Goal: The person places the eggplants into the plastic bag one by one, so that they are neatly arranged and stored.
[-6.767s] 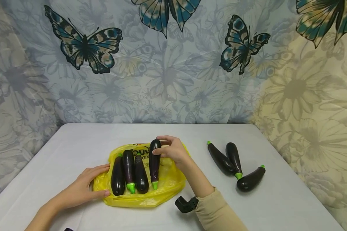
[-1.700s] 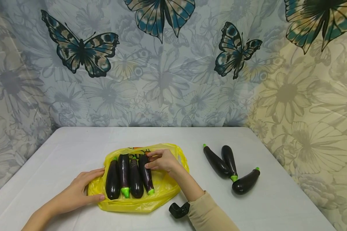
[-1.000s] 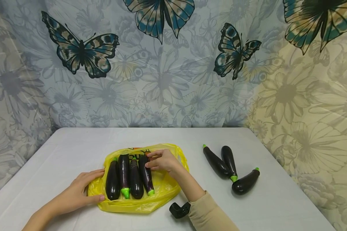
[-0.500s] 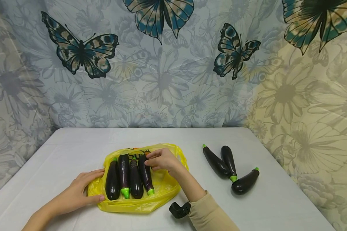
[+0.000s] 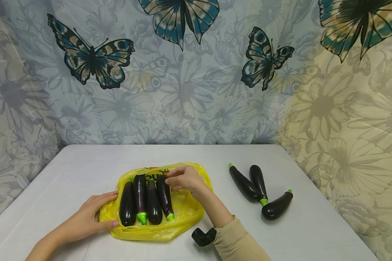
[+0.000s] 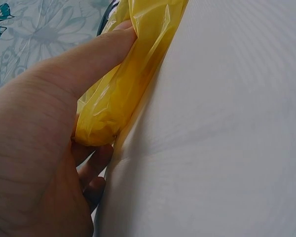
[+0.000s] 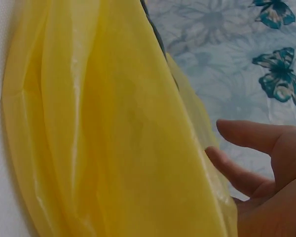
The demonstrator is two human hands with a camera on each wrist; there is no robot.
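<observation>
In the head view, several dark eggplants [image 5: 154, 203] lie side by side in a yellow plastic bag [image 5: 187, 213] spread on the table. My left hand [image 5: 89, 221] holds the bag's left end. The left wrist view has its thumb [image 6: 96, 57] over the plastic and the other fingers on the far side. My right hand [image 5: 187, 180] hovers at the top of the rightmost eggplant [image 5: 165, 199] in the row, thumb and fingers parted. From the right wrist, the bag's wall [image 7: 123, 138] fills much of the view and hides the eggplants almost wholly.
Three more eggplants lie on the white table [image 5: 248, 239] right of the bag: one slanted [image 5: 246, 183], one steeper [image 5: 259, 181], one nearer the front [image 5: 277, 206]. A black device [image 5: 203, 237] sits at my right wrist. Butterfly-patterned cloth [image 5: 186, 94] hangs behind.
My right hand has shifted the rightmost eggplant in the bag leftward against the others, then let go and lifted slightly off it. My left hand has kept its hold on the bag.
</observation>
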